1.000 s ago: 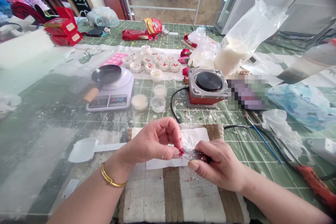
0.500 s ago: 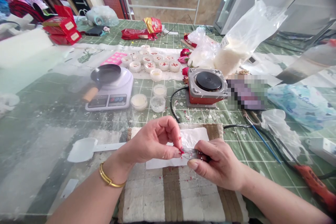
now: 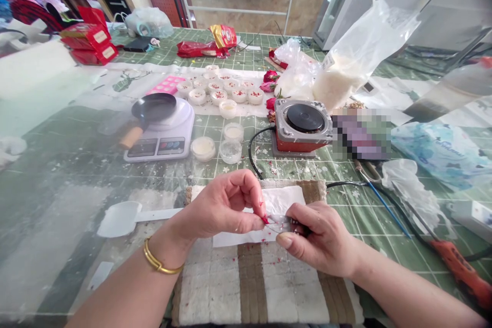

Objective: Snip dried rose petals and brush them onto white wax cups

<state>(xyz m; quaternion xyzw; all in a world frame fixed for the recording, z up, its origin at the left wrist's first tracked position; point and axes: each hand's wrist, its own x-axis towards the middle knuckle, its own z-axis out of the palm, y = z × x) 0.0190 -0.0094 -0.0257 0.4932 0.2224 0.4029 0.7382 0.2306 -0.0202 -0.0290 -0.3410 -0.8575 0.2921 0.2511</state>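
Note:
In front of me my left hand (image 3: 230,207) pinches a small red petal piece (image 3: 265,220) between thumb and fingertips. My right hand (image 3: 321,240) grips a dark-handled cutting tool (image 3: 282,223), its metal blade end pointing left against the petal. Fingers cover most of the handle, so I cannot tell whether it is a knife or snips. Beneath both hands lies a sheet of white paper (image 3: 238,238) on a striped cloth mat (image 3: 215,287). Tiny red bits (image 3: 263,240) are scattered on the paper and mat.
Several small tubs (image 3: 228,108) stand further back, many topped with red bits. A kitchen scale (image 3: 175,136) bears a small pan (image 3: 154,107). Right of them sit a hot plate (image 3: 303,123), red roses (image 3: 270,77), a bag of white material (image 3: 342,72) and an orange-handled tool (image 3: 461,271).
My right thumb has shifted slightly along the tool, and a little more of the red petal shows at my left fingertips. Otherwise both hands keep nearly the same place.

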